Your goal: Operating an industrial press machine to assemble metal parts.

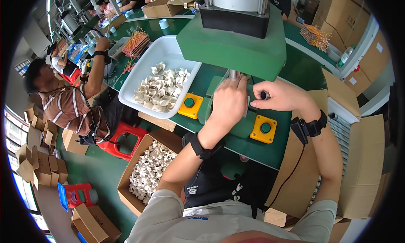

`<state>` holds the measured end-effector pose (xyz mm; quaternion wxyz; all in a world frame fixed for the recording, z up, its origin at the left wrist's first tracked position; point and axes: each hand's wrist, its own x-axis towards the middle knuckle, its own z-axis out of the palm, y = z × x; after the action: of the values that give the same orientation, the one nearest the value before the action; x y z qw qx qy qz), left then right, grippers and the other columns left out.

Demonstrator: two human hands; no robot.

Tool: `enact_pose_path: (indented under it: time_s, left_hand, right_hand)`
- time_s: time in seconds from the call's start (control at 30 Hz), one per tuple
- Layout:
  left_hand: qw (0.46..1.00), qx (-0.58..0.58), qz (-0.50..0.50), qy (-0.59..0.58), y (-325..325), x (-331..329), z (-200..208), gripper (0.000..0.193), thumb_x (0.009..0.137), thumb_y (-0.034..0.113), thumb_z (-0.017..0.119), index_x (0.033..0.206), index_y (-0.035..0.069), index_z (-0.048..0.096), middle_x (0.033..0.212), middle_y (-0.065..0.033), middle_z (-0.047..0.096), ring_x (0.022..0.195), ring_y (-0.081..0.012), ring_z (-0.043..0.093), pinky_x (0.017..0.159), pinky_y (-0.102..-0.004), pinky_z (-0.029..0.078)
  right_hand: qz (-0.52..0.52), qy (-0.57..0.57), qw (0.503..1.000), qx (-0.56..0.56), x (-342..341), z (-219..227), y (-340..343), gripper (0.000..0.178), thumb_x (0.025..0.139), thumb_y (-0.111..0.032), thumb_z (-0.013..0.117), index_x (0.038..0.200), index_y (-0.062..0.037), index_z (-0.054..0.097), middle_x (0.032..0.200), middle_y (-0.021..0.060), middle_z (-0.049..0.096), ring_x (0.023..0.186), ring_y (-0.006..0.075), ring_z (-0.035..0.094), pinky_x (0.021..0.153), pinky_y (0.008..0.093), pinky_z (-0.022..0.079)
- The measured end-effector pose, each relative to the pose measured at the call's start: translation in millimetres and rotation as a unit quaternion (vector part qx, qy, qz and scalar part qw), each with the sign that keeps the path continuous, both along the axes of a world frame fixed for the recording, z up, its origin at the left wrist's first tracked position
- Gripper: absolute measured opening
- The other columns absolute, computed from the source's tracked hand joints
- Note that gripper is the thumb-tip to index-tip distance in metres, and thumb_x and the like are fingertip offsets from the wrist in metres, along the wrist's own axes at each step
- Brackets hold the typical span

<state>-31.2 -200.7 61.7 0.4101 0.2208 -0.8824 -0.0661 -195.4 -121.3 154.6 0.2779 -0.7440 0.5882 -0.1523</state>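
Observation:
A green bench press (236, 44) stands in front of me, its metal ram (234, 74) pointing down. My left hand (230, 98) is directly below the ram with fingers bent together; whatever is in them is hidden by the hand. Just to its right, my right hand (282, 95) grips a small metal cylinder (264, 95) between thumb and fingers, its dark round end showing. Two yellow button boxes with green buttons flank the press base: the left button box (190, 106) and the right button box (264, 129).
Left of the press, a white tub (126, 89) holds many cream-coloured pieces. A carton (126, 192) of similar small pieces stands on the floor below. An open carton (363, 158) with rows of metal cylinders is at my right. Another person (76, 103) works at the left.

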Motion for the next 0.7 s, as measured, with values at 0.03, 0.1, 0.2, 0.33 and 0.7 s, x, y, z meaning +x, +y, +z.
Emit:
enact_pose_path:
  time_s: [0.03,0.1,0.2,0.33,0.7]
  left_hand:
    - [1.000,-0.013,0.012,-0.017,5,1,2,0.036,0.081,0.011,0.063,0.114,-0.003,0.061,0.093,-0.0186,0.064,0.089,-0.0348,0.064,0.082,-0.0442,0.052]
    - [0.999,-0.025,0.022,-0.034,6,0,7,0.040,0.081,0.014,0.065,0.118,-0.003,0.060,0.097,-0.0188,0.064,0.093,-0.0344,0.063,0.086,-0.0444,0.051]
    - [0.997,-0.027,0.014,-0.068,7,13,11,0.050,0.083,0.023,0.067,0.124,-0.004,0.057,0.112,-0.0211,0.062,0.105,-0.0347,0.059,0.095,-0.0453,0.046]
    - [0.992,-0.082,0.070,-0.073,17,48,30,0.050,0.086,0.027,0.067,0.124,-0.004,0.057,0.123,-0.0231,0.059,0.111,-0.0355,0.056,0.095,-0.0450,0.046]
    - [0.967,-0.014,0.130,-0.217,4,120,15,0.018,0.088,0.019,0.064,0.097,0.004,0.063,0.105,-0.0134,0.070,0.075,-0.0325,0.068,0.060,-0.0393,0.055]
  right_hand:
    - [0.000,-0.001,1.000,-0.004,-1,-2,2,0.032,0.087,-0.024,0.071,0.073,-0.0006,0.054,0.059,0.0080,0.051,0.054,0.0163,0.046,0.053,0.0336,0.037]
    - [0.000,-0.006,1.000,-0.007,0,-4,4,0.032,0.087,-0.024,0.071,0.073,-0.0007,0.055,0.058,0.0080,0.052,0.054,0.0162,0.047,0.052,0.0334,0.037]
    - [0.029,0.004,0.999,0.038,-12,-2,-4,0.036,0.085,-0.027,0.074,0.071,-0.0026,0.052,0.059,0.0046,0.050,0.054,0.0147,0.045,0.052,0.0318,0.036]
    - [0.077,0.111,0.977,0.166,-35,-3,1,0.044,0.082,-0.040,0.077,0.071,-0.0018,0.058,0.058,0.0039,0.053,0.054,0.0151,0.046,0.050,0.0323,0.036]
    - [0.065,0.203,0.933,0.291,-38,-31,-1,0.058,0.079,-0.054,0.074,0.077,0.0029,0.069,0.055,0.0058,0.055,0.050,0.0189,0.048,0.048,0.0356,0.038]
